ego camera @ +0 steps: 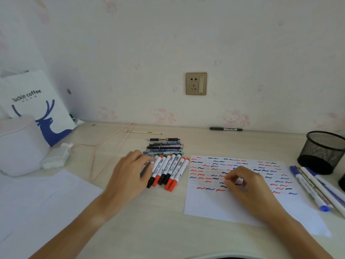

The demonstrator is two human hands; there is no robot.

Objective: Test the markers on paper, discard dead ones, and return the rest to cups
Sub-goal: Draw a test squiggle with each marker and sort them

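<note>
- The left hand (pixel 128 171) is laid on the worktop (pixel 149 221) at the left edge of a row of whiteboard markers (pixel 168 171); its fingers are curled round a dark pen (pixel 144 170), held at the near end of the row.
- The whiteboard markers are laid side by side, touching, with white barrels and red or black caps pointed toward the viewer; a stack of slimmer pens (pixel 165 146) is placed just behind them, lengthwise across the worktop.
- The right hand (pixel 242 184) is rested on the test paper (pixel 205 206); its fingers are curled with thumb and fingertips drawn together; whether anything is pinched cannot be told.
- The test paper is covered in its upper part with rows of red, blue and black squiggles; its lower part is blank.
- A black mesh cup (pixel 321 152) is stood at the right edge; several blue and white markers (pixel 315 189) are laid just beside it, right of the paper.
- A single black marker (pixel 225 129) is laid against the wall; a coffee-shop paper bag (pixel 37 105) and a white container (pixel 18 146) are placed at the left.
</note>
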